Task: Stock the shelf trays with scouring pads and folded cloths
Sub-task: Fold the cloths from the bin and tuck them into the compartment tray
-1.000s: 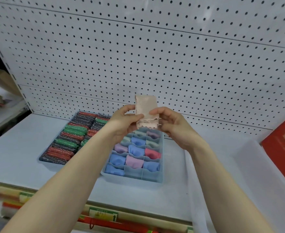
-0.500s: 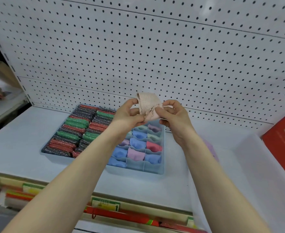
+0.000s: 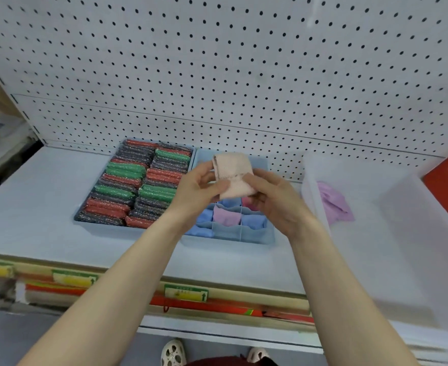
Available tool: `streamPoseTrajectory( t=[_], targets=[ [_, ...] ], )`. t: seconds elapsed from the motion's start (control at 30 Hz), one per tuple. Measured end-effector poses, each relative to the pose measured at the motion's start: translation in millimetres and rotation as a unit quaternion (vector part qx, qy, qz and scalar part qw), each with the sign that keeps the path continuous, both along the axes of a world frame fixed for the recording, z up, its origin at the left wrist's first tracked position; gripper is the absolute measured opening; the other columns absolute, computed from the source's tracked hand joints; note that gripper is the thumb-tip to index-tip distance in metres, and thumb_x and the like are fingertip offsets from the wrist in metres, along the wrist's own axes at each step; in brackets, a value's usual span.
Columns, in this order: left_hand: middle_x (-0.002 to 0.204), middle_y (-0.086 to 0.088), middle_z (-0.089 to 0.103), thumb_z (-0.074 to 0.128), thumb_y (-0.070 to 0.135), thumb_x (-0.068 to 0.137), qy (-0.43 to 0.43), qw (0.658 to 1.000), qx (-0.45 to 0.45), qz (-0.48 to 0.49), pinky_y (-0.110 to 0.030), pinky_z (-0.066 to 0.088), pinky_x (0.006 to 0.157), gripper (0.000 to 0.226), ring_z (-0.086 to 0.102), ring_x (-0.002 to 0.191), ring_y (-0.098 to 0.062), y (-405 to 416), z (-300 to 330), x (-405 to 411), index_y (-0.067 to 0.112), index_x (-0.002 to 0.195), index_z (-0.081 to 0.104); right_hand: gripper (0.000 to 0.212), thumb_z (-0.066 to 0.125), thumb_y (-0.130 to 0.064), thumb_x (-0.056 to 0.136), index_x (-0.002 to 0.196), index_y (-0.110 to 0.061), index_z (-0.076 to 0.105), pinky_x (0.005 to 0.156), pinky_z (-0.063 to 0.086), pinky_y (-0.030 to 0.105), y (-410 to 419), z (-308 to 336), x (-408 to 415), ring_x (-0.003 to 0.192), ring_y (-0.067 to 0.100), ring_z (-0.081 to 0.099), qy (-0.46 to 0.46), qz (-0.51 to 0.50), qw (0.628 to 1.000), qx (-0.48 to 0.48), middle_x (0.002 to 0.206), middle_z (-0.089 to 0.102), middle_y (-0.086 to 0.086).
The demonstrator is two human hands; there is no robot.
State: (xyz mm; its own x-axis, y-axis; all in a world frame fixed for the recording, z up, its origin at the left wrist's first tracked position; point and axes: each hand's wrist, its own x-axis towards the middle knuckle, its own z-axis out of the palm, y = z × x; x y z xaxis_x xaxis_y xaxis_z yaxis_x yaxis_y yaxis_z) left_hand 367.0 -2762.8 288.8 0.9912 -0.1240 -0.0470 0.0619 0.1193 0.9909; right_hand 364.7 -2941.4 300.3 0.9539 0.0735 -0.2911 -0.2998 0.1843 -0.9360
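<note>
on the left of the pale shelf [image 3: 32, 207], a shallow tray [image 3: 90, 225] holds packed rows of glittery scouring pads [image 3: 138, 186] in red, green and dark grey, each a flat oblong standing on edge. just right of it a blue divided tray [image 3: 244, 235] has soft folded cloths [image 3: 226, 215] in blue, lilac and pink tucked in its cells. above that tray the left hand [image 3: 199, 191] and right hand [image 3: 275, 199] pinch a folded peach cloth [image 3: 234, 174] between thumbs and curled fingers, its waffle-like weave bent over at the top. further right a clear plastic bin [image 3: 402, 207] holds a crumpled lilac cloth [image 3: 333, 204]. white pegboard [image 3: 244, 75] backs the shelf.
</note>
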Motion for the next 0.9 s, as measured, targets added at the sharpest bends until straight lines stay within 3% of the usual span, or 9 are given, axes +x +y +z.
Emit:
streamPoseTrajectory(
  t=[0.07,0.17,0.3,0.37,0.53,0.67,0.73,0.8,0.9],
  targets=[
    [0.114,-0.013,0.069,0.060,-0.004,0.090,0.008,0.999,-0.018,-0.035,-0.037,0.060,0.078,0.038,0.069,0.098,-0.023,7,-7,-3,0.010,0.126,0.058,0.021,0.064,-0.014,0.091,0.110,-0.006,0.068,0.065,0.053,0.021,0,-7,-6,0.073,0.012,0.062,0.037,0.052,0.994,0.088,0.088,0.067,0.004],
    [0.104,-0.007,0.069,0.059,-0.005,0.090,0.012,0.999,0.003,-0.052,-0.033,0.060,0.073,0.034,0.068,0.092,-0.019,15,-14,-6,0.011,0.120,0.061,0.018,0.062,-0.005,0.087,0.100,-0.013,0.072,0.058,0.051,0.017,4,-19,-15,0.067,0.009,0.060,0.026,0.067,0.989,0.131,0.081,0.065,0.001],
    [0.085,0.003,0.071,0.051,-0.008,0.093,0.039,0.998,0.027,-0.048,-0.023,0.057,0.065,0.034,0.068,0.076,-0.011,25,-23,-11,0.016,0.084,0.073,0.036,0.057,0.009,0.085,0.069,-0.021,0.071,0.056,0.051,0.021,13,-35,-25,0.065,0.014,0.060,-0.033,0.032,0.995,0.084,0.074,0.065,0.001],
    [0.087,-0.003,0.072,0.049,-0.001,0.095,0.073,0.995,-0.008,-0.063,-0.023,0.057,0.068,0.033,0.069,0.079,-0.014,30,-24,-13,0.013,0.082,0.075,0.046,0.051,0.015,0.086,0.063,-0.022,0.067,0.057,0.051,0.021,18,-41,-29,0.064,0.013,0.062,-0.053,0.021,0.998,0.022,0.071,0.065,-0.001],
    [0.106,-0.020,0.065,0.066,0.002,0.088,0.022,0.993,0.089,-0.072,-0.043,0.058,0.084,0.016,0.066,0.079,-0.017,36,-28,-15,0.015,0.092,0.073,0.029,0.047,-0.005,0.088,0.077,-0.020,0.069,0.066,0.057,0.032,22,-37,-28,0.077,0.028,0.068,-0.010,0.014,0.999,-0.040,0.087,0.064,0.010],
    [0.109,-0.008,0.067,0.065,-0.001,0.087,-0.042,0.983,0.150,-0.096,-0.036,0.055,0.085,0.022,0.068,0.086,-0.011,38,-33,-14,0.016,0.101,0.071,0.011,0.070,-0.021,0.089,0.099,-0.016,0.074,0.067,0.058,0.027,17,-40,-26,0.079,0.015,0.069,-0.009,0.083,0.978,-0.190,0.090,0.070,0.010],
    [0.113,-0.003,0.064,0.068,0.004,0.087,-0.117,0.959,0.236,-0.105,-0.029,0.055,0.088,0.025,0.066,0.098,-0.012,42,-39,-12,0.015,0.110,0.069,0.013,0.075,-0.016,0.083,0.095,-0.013,0.072,0.067,0.055,0.025,16,-46,-25,0.072,0.011,0.063,-0.036,0.091,0.949,-0.301,0.082,0.068,0.002],
    [0.116,0.002,0.062,0.069,0.014,0.087,-0.217,0.897,0.369,-0.111,-0.028,0.050,0.088,0.028,0.061,0.104,-0.013,50,-48,-12,0.018,0.115,0.067,0.013,0.076,-0.018,0.077,0.083,-0.023,0.066,0.063,0.046,0.017,12,-50,-23,0.064,0.006,0.056,-0.083,0.074,0.898,-0.426,0.073,0.063,-0.013],
    [0.115,0.001,0.063,0.069,0.021,0.088,-0.294,0.815,0.483,-0.128,-0.031,0.043,0.093,0.026,0.056,0.112,-0.021,63,-61,-16,0.017,0.113,0.068,0.022,0.077,-0.016,0.072,0.079,-0.030,0.061,0.058,0.040,0.016,11,-57,-25,0.061,0.002,0.053,-0.121,0.102,0.851,-0.501,0.072,0.061,-0.014]
  ],
)
